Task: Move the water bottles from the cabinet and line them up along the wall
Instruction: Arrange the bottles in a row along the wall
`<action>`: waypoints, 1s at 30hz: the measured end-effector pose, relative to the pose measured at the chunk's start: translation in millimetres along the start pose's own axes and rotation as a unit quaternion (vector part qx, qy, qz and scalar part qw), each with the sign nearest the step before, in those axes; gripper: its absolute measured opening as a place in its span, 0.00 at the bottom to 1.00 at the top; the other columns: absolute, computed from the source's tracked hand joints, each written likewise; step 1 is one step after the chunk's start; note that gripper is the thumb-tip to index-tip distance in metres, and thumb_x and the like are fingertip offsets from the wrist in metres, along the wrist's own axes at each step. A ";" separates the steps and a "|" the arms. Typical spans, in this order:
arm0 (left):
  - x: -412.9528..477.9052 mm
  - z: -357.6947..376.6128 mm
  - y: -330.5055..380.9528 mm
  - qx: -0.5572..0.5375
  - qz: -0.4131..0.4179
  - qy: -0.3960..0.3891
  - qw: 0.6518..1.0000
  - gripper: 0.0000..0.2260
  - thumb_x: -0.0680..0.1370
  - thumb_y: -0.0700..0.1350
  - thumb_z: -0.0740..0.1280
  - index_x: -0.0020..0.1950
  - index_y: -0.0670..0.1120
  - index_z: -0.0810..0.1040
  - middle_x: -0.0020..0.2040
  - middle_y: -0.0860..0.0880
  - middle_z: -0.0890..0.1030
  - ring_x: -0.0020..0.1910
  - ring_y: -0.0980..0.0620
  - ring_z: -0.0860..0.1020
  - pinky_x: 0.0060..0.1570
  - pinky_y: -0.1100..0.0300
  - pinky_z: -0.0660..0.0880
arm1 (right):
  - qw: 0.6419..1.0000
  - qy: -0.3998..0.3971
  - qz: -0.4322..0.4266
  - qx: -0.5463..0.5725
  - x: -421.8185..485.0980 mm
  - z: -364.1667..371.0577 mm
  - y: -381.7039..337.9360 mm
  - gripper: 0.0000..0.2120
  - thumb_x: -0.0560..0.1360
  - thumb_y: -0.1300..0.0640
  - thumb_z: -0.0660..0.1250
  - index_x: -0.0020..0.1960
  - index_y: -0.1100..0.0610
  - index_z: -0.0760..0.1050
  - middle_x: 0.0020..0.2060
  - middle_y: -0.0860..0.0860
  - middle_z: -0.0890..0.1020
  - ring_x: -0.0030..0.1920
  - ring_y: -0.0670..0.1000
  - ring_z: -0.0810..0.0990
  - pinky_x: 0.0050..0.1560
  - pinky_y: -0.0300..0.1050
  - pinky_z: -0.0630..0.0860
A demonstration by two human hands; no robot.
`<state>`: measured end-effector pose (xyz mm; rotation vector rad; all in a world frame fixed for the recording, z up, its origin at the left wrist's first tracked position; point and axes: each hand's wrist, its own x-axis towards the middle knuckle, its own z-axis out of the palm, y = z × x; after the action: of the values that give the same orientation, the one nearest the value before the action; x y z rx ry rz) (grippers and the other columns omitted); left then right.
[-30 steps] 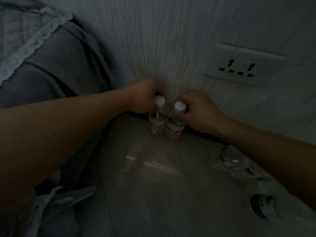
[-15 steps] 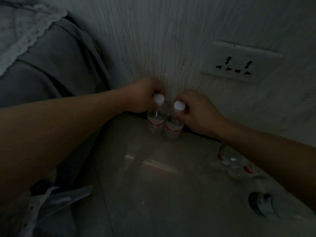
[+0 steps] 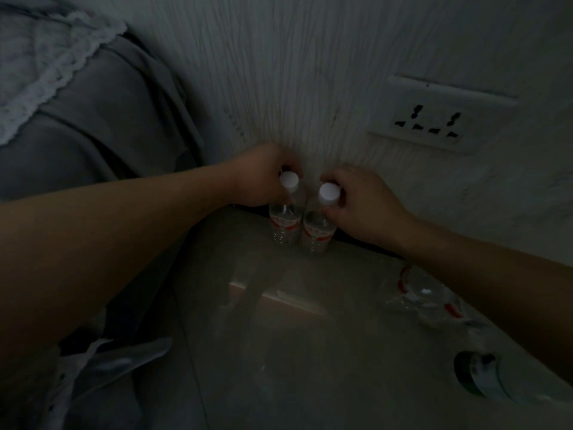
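Observation:
Two clear water bottles with white caps and red labels stand upright side by side on the floor against the pale striped wall (image 3: pixel 310 88). My left hand (image 3: pixel 263 178) grips the neck of the left bottle (image 3: pixel 283 221). My right hand (image 3: pixel 359 203) grips the neck of the right bottle (image 3: pixel 316 234). The two bottles nearly touch. The scene is dim.
A grey bed cover with a white lace edge (image 3: pixel 93 119) fills the left. A wall socket (image 3: pixel 434 119) sits at the upper right. Another bottle (image 3: pixel 424 293) stands on the floor under my right forearm, and a dark green round object (image 3: pixel 474 373) lies at the lower right.
Both hands stay on the bottle necks. The bottles have barely shifted along the wall; the view has moved slightly.

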<state>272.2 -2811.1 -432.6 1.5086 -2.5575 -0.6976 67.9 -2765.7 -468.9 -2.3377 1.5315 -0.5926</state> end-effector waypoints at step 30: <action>-0.9 1.5 -1.7 0.021 0.014 0.018 1.000 0.15 0.67 0.43 0.76 0.53 0.45 0.80 0.49 0.49 0.79 0.48 0.52 0.76 0.49 0.56 0.74 | 1.000 -0.016 0.000 0.018 0.4 0.5 1.5 0.11 0.68 0.55 0.73 0.47 0.58 0.78 0.41 0.51 0.76 0.42 0.49 0.73 0.40 0.44 0.65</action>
<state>273.6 -2810.5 -434.6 1.4799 -2.5771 -0.6126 67.1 -2766.6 -469.9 -2.3086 1.4957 -0.5748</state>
